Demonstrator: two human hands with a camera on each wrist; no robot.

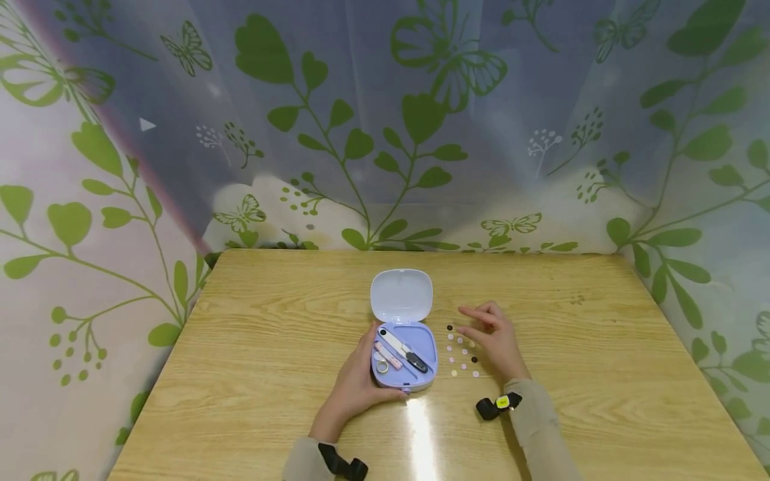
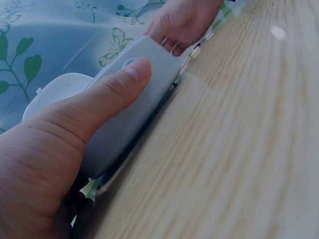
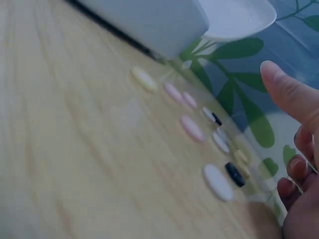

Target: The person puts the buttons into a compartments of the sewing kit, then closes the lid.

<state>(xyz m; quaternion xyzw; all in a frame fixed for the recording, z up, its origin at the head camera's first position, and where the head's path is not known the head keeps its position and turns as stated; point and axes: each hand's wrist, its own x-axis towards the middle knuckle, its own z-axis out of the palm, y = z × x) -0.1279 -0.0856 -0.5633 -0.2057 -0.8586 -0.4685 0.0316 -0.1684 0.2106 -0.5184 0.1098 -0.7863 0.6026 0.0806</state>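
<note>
A lilac sewing box [image 1: 424, 341] stands on the table with its white lid [image 1: 402, 294] raised at the back. My left hand [image 1: 355, 387] grips it from the left, thumb along the front wall, as the left wrist view also shows. Lying inside are a white-and-black tool [image 1: 403, 350], a pink patterned tube [image 1: 388, 355] and a small ring [image 1: 382, 366]. Right of the box, several small buttons [image 3: 192, 128], pink, white, yellow and black, are laid out in rows. Over their far right side hovers my right hand [image 1: 494, 339], thumb and forefinger apart with nothing visible between them.
The wooden table [image 1: 259, 327] reaches back to a leaf-and-butterfly patterned curtain [image 1: 337, 167], which also hangs along both sides. A black camera strap [image 1: 499, 405] sits at the right wrist, another camera strap [image 1: 343, 463] at the left.
</note>
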